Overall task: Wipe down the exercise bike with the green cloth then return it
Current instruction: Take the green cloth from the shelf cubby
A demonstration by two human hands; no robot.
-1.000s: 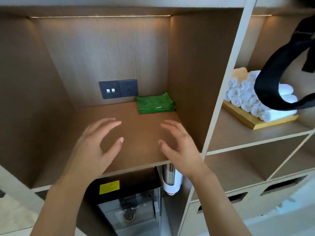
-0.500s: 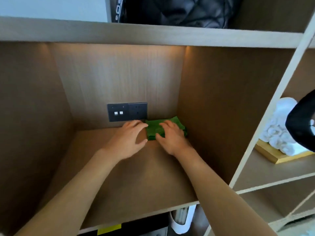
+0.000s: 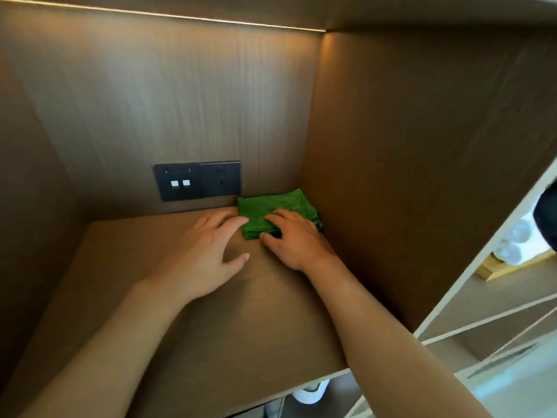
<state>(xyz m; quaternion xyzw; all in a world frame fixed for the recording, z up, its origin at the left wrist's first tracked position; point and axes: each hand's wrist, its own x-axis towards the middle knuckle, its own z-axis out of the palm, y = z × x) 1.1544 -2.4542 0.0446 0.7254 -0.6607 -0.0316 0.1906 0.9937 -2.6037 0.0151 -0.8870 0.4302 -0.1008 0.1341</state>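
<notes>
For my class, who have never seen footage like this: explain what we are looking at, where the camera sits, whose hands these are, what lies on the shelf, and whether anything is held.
No machine here: a person wears one camera on the head, looking forward and down, so both bare arms reach in from below. They reach into a brown wooden shelf compartment. A folded green cloth lies in its back right corner, beside a dark switch and socket plate on the back wall. The right hand lies on the cloth, thumb at its front edge; the left hand touches its left edge with straight fingers. The cloth is not lifted yet.
</notes>
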